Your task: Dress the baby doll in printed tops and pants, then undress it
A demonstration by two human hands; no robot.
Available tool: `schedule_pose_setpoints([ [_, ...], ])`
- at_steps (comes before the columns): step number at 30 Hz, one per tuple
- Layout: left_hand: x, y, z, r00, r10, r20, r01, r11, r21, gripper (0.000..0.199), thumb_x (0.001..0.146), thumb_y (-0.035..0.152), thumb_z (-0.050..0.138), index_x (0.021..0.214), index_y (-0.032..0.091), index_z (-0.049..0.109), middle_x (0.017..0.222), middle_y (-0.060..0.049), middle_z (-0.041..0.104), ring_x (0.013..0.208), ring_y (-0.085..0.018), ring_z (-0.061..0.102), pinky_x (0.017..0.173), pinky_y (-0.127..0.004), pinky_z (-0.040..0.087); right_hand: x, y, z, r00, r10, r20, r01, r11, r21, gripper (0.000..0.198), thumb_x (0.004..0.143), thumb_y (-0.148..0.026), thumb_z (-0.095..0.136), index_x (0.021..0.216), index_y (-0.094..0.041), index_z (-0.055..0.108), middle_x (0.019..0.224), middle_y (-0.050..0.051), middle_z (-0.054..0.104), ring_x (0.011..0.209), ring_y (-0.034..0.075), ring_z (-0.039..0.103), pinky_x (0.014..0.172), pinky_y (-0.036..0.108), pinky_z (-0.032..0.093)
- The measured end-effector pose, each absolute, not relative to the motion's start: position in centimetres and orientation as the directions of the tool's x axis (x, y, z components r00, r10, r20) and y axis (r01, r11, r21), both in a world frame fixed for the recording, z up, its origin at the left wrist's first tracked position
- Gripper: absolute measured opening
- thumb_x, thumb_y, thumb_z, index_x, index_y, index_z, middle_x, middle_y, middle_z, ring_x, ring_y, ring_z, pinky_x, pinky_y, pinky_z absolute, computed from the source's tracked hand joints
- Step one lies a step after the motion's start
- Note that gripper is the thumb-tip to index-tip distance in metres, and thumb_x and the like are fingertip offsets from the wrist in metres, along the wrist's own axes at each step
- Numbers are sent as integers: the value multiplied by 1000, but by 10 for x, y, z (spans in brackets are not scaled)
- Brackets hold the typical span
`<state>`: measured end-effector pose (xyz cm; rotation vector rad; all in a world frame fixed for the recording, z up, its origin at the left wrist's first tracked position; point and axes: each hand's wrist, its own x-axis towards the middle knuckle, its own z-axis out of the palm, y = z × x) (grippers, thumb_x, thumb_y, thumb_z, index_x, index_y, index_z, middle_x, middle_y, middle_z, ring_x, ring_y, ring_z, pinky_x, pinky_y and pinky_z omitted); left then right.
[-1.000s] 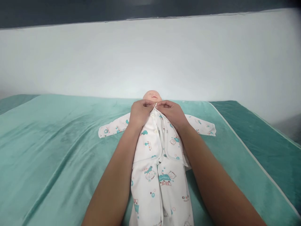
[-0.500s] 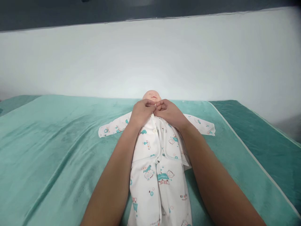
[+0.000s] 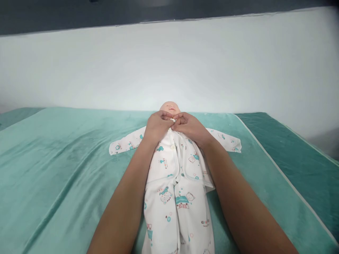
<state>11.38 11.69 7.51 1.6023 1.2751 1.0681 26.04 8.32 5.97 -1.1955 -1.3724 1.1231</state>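
Observation:
A baby doll (image 3: 169, 105) lies on its back, dressed in a white printed jacket (image 3: 164, 158) and matching trousers (image 3: 162, 211). Both sleeves stretch out to the sides. At the doll's neck, my left hand (image 3: 158, 124) pinches the jacket's collar edge with thumb and fingers. Right beside it, my right hand (image 3: 189, 126) is closed on the other side of the same collar, fingertips nearly meeting. A small button (image 3: 173, 147) shows on the front below my hands; the lower front edges lie apart. Whatever sits between my fingertips is mostly hidden.
A light green plush blanket (image 3: 66, 176) with some creases lies under the doll. A darker green cover (image 3: 296, 158) shows at the right, past a pale edging. Behind the bed stands a white wall (image 3: 169, 63) with a dark band on top.
My fingers have shifted slightly at the collar, and a little more white fabric shows between them. The whole view has moved a touch; the doll lies as before.

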Motion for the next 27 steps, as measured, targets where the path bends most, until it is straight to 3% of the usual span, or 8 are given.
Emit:
schedule_pose_setpoints([
  [5, 112, 116, 75, 139, 985, 99, 223, -128, 966, 32, 60, 10, 61, 91, 17, 69, 75, -1, 66, 59, -11, 53, 56, -25, 39, 262, 84, 59, -50, 997, 61, 91, 65, -994, 43, 68, -31, 77, 105, -21, 58, 88, 1, 68, 82, 19, 63, 73, 32, 49],
  [11, 112, 111, 81, 154, 978, 139, 360, -186, 914, 25, 66, 12, 60, 87, 18, 72, 92, -4, 73, 78, -15, 63, 75, -27, 48, 270, 80, 65, -64, 997, -37, 105, -30, -994, 42, 70, -31, 76, 106, -21, 60, 91, 3, 67, 79, 18, 62, 67, 30, 48],
  [15, 111, 109, 83, 184, 968, 171, 435, -236, 869, 19, 75, 21, 59, 87, 19, 74, 96, -4, 75, 89, -19, 66, 83, -30, 49, 271, 82, 63, -28, 999, 31, 172, 35, -984, 23, 78, -39, 69, 90, -20, 61, 79, 0, 61, 70, 14, 55, 64, 28, 42],
  [21, 108, 111, 78, 228, 936, 268, 499, -349, 793, 30, 82, 20, 52, 102, 24, 74, 107, -3, 72, 100, -20, 64, 95, -35, 47, 268, 84, 61, 30, 988, 151, 316, 134, -939, 29, 85, -49, 58, 81, -21, 61, 64, -5, 49, 59, 11, 40, 58, 26, 31],
  [27, 108, 109, 75, 196, 925, 326, 609, -375, 699, 33, 86, 18, 46, 95, 25, 77, 102, -7, 66, 99, -23, 63, 96, -37, 47, 268, 82, 64, 15, 975, 223, 383, 200, -902, 32, 88, -44, 51, 68, -20, 52, 60, -5, 40, 58, 11, 33, 57, 27, 26],
])
